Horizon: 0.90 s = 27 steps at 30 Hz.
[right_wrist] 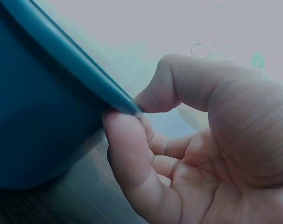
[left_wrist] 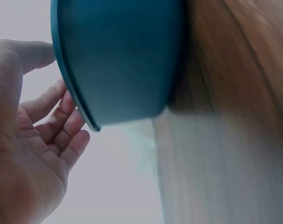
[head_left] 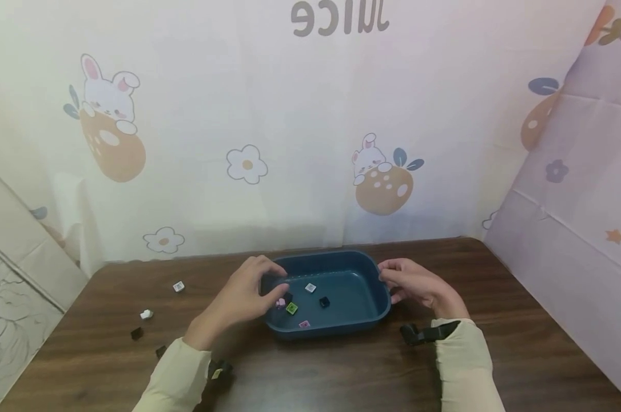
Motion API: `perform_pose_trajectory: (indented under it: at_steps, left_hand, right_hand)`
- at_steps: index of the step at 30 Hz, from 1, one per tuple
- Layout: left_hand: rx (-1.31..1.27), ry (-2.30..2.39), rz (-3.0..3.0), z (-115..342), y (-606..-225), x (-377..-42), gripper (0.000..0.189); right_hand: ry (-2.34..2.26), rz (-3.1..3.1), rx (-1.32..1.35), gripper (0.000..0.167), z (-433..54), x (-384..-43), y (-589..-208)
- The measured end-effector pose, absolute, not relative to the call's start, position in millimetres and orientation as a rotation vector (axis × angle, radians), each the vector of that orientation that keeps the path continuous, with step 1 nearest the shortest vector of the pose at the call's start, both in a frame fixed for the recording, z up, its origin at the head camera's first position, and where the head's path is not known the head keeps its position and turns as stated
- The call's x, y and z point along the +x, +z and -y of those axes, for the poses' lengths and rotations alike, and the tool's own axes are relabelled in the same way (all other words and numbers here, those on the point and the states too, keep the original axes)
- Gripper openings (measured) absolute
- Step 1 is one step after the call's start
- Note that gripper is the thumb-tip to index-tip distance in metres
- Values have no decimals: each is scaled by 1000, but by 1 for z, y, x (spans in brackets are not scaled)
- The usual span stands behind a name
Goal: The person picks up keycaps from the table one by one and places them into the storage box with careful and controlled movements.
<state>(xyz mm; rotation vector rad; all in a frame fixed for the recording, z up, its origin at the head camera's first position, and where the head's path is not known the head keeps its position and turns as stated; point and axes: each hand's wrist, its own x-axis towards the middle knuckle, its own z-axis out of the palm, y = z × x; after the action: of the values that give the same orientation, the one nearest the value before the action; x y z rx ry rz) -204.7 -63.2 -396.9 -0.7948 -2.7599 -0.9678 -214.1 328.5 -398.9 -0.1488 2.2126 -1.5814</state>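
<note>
A deep blue plastic tray [head_left: 336, 330] sits on the table near its back edge. My right hand [head_left: 414, 284] pinches the tray's right rim between thumb and index finger, as the right wrist view shows up close. The left hand [head_left: 243, 289] reaches over the tray's left end, thumb and fingers curved and apart, with nothing visible between them. Inside the tray lie several small cubes, among them a white cube [head_left: 310, 288], a black cube [head_left: 324, 301], a green cube [head_left: 292, 309] and a pink cube [head_left: 304, 324]. A second pink piece [head_left: 281, 303] shows just below the left thumb.
Left of the tray, on the brown wooden table [head_left: 341, 377], are a white cube [head_left: 179, 286], a white piece [head_left: 146, 314], a dark cube [head_left: 137, 333] and another dark piece [head_left: 160, 351] beside the left sleeve. A printed curtain [head_left: 300, 114] hangs behind the table.
</note>
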Motion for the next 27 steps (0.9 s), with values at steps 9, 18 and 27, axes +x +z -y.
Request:
perform_pose_trajectory:
  at_steps: [9, 18, 27]
  left_hand:
    - [-708, -862, 2761, 104, -407, -200, 24]
    - [-683, -777, 2685, 136, -418, -188, 22]
    - [-665, -735, 2663, 162, -418, -172, 30]
  right_hand:
    - [-1584, -2201, -150, 36, -326, -214, -398]
    - [-1567, -2216, -143, 37, -325, -209, -402]
    - [-1576, -2213, -181, 37, -327, -209, -399]
